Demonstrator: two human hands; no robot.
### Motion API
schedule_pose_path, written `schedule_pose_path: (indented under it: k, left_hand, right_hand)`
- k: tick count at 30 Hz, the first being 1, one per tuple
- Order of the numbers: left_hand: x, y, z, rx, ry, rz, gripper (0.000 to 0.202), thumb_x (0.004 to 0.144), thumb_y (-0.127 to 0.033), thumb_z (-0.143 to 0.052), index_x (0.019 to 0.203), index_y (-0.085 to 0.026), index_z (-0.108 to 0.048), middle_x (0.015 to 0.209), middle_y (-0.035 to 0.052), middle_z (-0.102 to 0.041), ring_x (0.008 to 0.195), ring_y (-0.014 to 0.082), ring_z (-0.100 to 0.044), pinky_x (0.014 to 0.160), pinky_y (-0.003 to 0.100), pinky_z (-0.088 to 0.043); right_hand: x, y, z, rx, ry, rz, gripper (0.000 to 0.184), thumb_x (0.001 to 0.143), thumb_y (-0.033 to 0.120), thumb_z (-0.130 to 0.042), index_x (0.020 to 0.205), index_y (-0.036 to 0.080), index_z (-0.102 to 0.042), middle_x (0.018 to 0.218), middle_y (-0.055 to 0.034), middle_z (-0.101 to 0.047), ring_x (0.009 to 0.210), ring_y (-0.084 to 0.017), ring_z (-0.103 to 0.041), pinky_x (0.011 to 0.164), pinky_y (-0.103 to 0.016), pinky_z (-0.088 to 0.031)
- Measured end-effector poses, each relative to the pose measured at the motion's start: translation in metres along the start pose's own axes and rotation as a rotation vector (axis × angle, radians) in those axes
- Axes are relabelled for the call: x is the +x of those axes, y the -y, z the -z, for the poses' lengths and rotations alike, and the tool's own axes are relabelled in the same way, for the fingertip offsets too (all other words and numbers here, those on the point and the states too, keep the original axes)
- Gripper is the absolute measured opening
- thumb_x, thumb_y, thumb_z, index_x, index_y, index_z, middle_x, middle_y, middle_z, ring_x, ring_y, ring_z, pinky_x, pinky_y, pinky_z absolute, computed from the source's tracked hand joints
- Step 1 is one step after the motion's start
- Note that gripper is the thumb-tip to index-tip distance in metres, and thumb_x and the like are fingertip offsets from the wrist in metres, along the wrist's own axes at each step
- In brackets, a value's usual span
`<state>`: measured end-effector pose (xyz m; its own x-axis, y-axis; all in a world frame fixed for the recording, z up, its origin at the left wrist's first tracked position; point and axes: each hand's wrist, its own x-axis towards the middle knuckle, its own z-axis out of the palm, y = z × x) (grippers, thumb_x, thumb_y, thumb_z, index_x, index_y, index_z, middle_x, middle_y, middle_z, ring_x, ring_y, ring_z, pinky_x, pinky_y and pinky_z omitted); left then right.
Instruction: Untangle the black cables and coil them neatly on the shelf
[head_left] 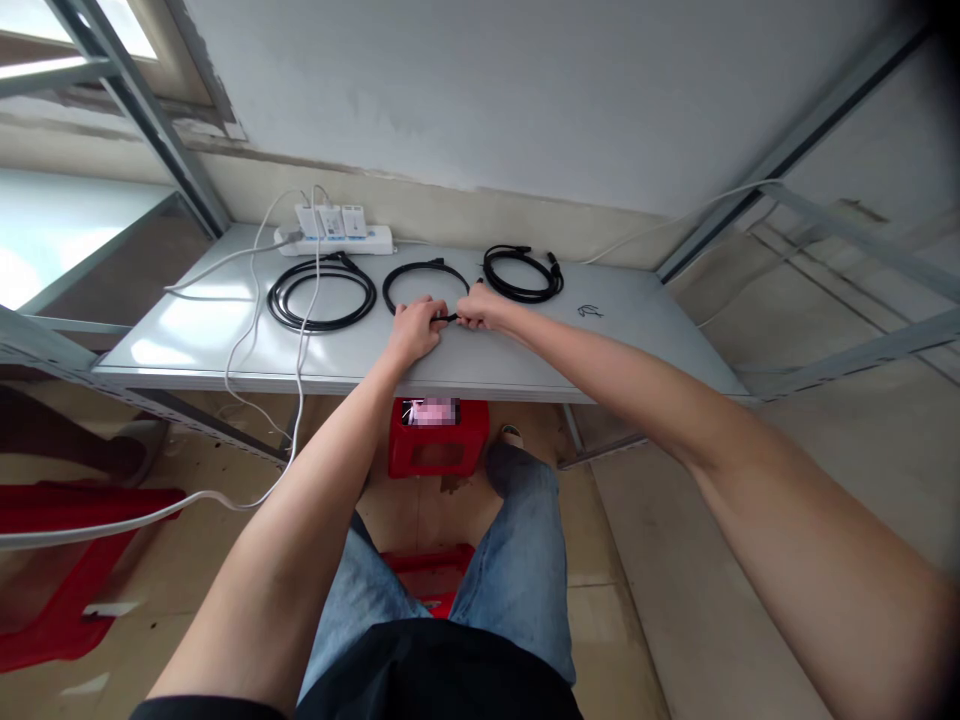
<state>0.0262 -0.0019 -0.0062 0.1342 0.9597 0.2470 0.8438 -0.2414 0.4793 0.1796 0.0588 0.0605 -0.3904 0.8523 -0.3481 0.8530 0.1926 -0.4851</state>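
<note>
Both my hands meet at the front of a pale grey table top (622, 330). My left hand (416, 330) closes on a coiled black cable (424, 273), and my right hand (480, 308) pinches the same cable close to it. A short black stretch (448, 317) shows between my hands, and the fingers hide the rest of the held part. To the left of this loop lies a larger black cable coil (321, 292). A smaller black coil with plug ends (523, 274) lies to the right, just beyond my right hand.
A white power strip (334, 240) with several white adapters sits at the table's back edge, and white cords (304, 340) trail over the front edge to the floor. Metal shelf uprights flank the table. Below are a red stool (437, 440) and my jeans.
</note>
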Motion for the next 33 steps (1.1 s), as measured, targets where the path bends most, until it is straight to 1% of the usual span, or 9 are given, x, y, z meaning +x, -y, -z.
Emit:
schedule_pose_path:
  k: [2, 5, 9, 12, 15, 19, 22, 26, 33]
  left_hand:
    - [0.000, 0.000, 0.000, -0.002, -0.004, -0.005, 0.019, 0.097, -0.018, -0.060, 0.109, -0.026, -0.073, 0.115, 0.0103, -0.072, 0.118, 0.0346, -0.065, 0.101, 0.046, -0.040]
    - [0.000, 0.000, -0.001, -0.005, -0.011, -0.010, 0.019, 0.097, -0.018, -0.060, 0.108, -0.025, -0.073, 0.115, 0.0105, -0.072, 0.119, 0.0349, -0.066, 0.101, 0.046, -0.040]
    - [0.000, 0.000, -0.002, -0.011, -0.013, -0.006, 0.019, 0.097, -0.017, -0.060, 0.108, -0.025, -0.073, 0.115, 0.0105, -0.072, 0.119, 0.0351, -0.066, 0.101, 0.046, -0.040]
    - [0.000, 0.000, -0.001, -0.006, -0.006, 0.004, 0.019, 0.098, -0.018, -0.060, 0.109, -0.026, -0.073, 0.116, 0.0104, -0.072, 0.118, 0.0348, -0.066, 0.101, 0.046, -0.040]
    - [-0.001, -0.001, 0.001, -0.010, -0.002, 0.009, 0.020, 0.098, -0.018, -0.060, 0.110, -0.026, -0.073, 0.116, 0.0104, -0.072, 0.119, 0.0349, -0.066, 0.102, 0.046, -0.041]
    - [-0.001, -0.001, 0.000, -0.011, -0.010, 0.007, 0.020, 0.097, -0.017, -0.060, 0.110, -0.025, -0.073, 0.115, 0.0106, -0.073, 0.118, 0.0352, -0.066, 0.103, 0.047, -0.041]
    - [0.000, 0.000, 0.000, 0.010, -0.007, 0.009, 0.019, 0.097, -0.018, -0.059, 0.109, -0.024, -0.073, 0.115, 0.0112, -0.073, 0.118, 0.0351, -0.067, 0.101, 0.046, -0.042]
    - [-0.001, 0.000, 0.000, 0.028, -0.001, 0.006, 0.020, 0.098, -0.018, -0.057, 0.108, -0.023, -0.073, 0.113, 0.0115, -0.073, 0.116, 0.0351, -0.067, 0.100, 0.045, -0.042]
    - [-0.001, -0.002, 0.001, 0.032, -0.004, 0.013, 0.017, 0.098, -0.020, -0.058, 0.107, -0.023, -0.073, 0.111, 0.0106, -0.072, 0.111, 0.0343, -0.067, 0.099, 0.046, -0.042]
  right_hand:
    - [0.001, 0.000, 0.001, 0.202, 0.082, -0.111, 0.014, 0.101, 0.025, -0.067, 0.094, 0.014, -0.067, 0.061, -0.0025, -0.056, 0.055, -0.014, -0.055, 0.053, -0.026, -0.045]
    - [-0.005, -0.005, -0.002, 0.148, 0.014, -0.111, 0.019, 0.104, 0.020, -0.059, 0.087, 0.015, -0.064, 0.061, -0.0017, -0.056, 0.051, -0.012, -0.050, 0.055, -0.025, -0.044]
    - [-0.021, -0.013, -0.003, -0.439, -0.169, 0.188, 0.020, 0.105, 0.017, -0.054, 0.103, 0.011, -0.073, 0.096, -0.0186, -0.077, 0.085, -0.025, -0.073, 0.076, -0.032, -0.051]
    - [-0.029, -0.017, 0.004, -0.815, -0.173, 0.368, 0.028, 0.105, 0.016, -0.051, 0.123, 0.011, -0.072, 0.115, -0.0225, -0.078, 0.106, -0.032, -0.075, 0.083, -0.036, -0.049]
    - [-0.035, -0.021, 0.015, -0.948, -0.140, 0.421, 0.034, 0.106, 0.014, -0.045, 0.131, 0.013, -0.068, 0.118, -0.0216, -0.077, 0.107, -0.033, -0.073, 0.081, -0.036, -0.046]
    - [-0.035, -0.030, 0.023, -1.033, -0.191, 0.549, 0.044, 0.103, 0.005, -0.042, 0.141, 0.013, -0.060, 0.131, -0.0213, -0.070, 0.109, -0.029, -0.067, 0.075, -0.033, -0.042]
    - [-0.028, -0.034, 0.018, -1.112, -0.207, 0.721, 0.041, 0.105, 0.005, -0.041, 0.141, 0.013, -0.059, 0.127, -0.0196, -0.070, 0.104, -0.027, -0.064, 0.074, -0.033, -0.041]
    - [-0.014, -0.034, 0.009, -1.199, -0.240, 0.911, 0.036, 0.109, 0.008, -0.036, 0.126, 0.011, -0.067, 0.110, -0.0165, -0.072, 0.094, -0.024, -0.062, 0.075, -0.034, -0.040]
    - [-0.005, -0.037, 0.013, -1.161, -0.278, 1.035, 0.042, 0.108, 0.005, -0.032, 0.104, 0.013, -0.073, 0.095, -0.0123, -0.071, 0.086, -0.022, -0.059, 0.078, -0.036, -0.042]
